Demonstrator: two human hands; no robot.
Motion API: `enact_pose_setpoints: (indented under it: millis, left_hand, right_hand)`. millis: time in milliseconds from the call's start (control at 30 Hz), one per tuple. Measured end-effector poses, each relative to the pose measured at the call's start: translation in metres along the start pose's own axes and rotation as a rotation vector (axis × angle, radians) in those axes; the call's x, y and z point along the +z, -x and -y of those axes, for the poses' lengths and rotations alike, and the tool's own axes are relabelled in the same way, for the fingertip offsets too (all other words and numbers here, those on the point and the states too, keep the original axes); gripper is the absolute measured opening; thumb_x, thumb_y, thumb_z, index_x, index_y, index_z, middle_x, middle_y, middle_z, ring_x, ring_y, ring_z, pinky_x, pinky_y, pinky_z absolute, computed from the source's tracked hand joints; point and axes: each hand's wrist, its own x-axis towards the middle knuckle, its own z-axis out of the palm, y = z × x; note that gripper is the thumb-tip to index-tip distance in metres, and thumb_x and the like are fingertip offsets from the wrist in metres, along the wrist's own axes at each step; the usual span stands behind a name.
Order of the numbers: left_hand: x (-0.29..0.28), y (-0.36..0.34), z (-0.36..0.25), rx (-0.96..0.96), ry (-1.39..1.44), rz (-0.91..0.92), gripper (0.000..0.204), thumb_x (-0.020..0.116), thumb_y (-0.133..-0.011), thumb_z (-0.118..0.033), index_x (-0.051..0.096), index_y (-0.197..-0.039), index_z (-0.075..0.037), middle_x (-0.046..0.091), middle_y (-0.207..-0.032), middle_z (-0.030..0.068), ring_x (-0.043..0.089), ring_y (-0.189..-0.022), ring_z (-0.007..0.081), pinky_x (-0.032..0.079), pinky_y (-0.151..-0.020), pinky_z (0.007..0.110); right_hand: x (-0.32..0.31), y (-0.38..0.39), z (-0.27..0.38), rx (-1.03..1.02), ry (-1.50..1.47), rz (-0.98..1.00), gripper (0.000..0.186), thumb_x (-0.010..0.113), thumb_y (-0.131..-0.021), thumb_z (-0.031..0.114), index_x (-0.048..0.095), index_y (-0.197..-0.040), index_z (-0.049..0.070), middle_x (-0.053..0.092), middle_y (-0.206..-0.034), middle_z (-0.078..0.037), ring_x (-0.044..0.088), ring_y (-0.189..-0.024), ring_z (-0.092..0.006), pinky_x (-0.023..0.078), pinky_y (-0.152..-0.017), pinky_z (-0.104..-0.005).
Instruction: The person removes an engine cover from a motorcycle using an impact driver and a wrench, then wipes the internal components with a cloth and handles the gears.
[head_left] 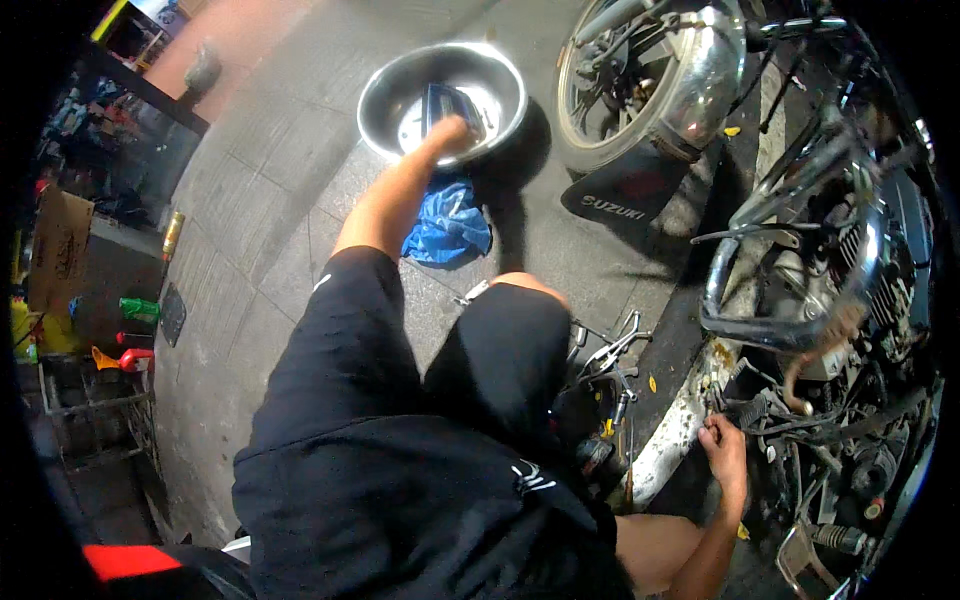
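Note:
My left hand [452, 134] reaches over a round metal basin [377, 75], next to a dark blue, flat rectangular thing [436, 100] lying inside. That hand looks rounded and closed, its fingers mostly hidden, so what it holds does not show. A crumpled blue cloth or bag [447, 224] lies on the floor by the basin's near side. At the lower right my right hand [724, 452] is beside the stripped motorcycle [790, 330]. Its fingers are curled together near hoses and cables; anything between them is too small to make out.
A motorcycle's rear wheel [590, 150] with a black mud flap [615, 198] stands right of the basin. Several metal levers and tools [612, 355] lie by my knee [525, 290]. A white-painted kerb strip [668, 450] runs alongside. At left are a cardboard box [60, 240] and a rack [95, 405].

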Motion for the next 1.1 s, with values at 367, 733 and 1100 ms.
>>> enact_pose_setpoints:
  millis: [367,733,1100]
  left_hand:
    - [0.124,-0.073,0.020,-0.123,0.609,0.180,0.047,0.064,-0.086,-0.041,0.065,-0.114,-0.003,0.068,-0.104,0.0209,0.066,-0.093,0.0301,0.052,-0.083,0.041]
    - [0.080,0.166,-0.065,0.388,0.249,-0.401,0.047,0.067,-0.085,-0.034,0.059,-0.123,-0.009,0.054,-0.126,0.0177,0.050,-0.116,0.0375,0.042,-0.096,0.047]
    - [0.075,0.191,-0.110,0.081,0.947,-0.131,0.028,0.054,-0.092,-0.017,0.063,-0.110,0.003,0.069,-0.093,0.0167,0.063,-0.079,0.0207,0.049,-0.074,0.036]
  right_hand:
    - [0.063,0.080,-0.079,0.265,0.217,0.218,0.028,0.066,-0.085,0.015,0.061,-0.108,0.001,0.068,-0.096,-0.017,0.065,-0.086,-0.0302,0.050,-0.078,-0.0387]
    - [0.178,-0.027,0.003,0.119,-0.196,0.275,0.021,0.063,-0.087,0.023,0.059,-0.096,0.005,0.065,-0.089,-0.015,0.064,-0.081,-0.0320,0.049,-0.070,-0.0432]
    - [0.256,-0.113,0.067,-0.153,-0.342,0.038,0.030,0.063,-0.086,0.026,0.062,-0.108,0.005,0.067,-0.104,-0.018,0.065,-0.096,-0.0349,0.051,-0.082,-0.0450]
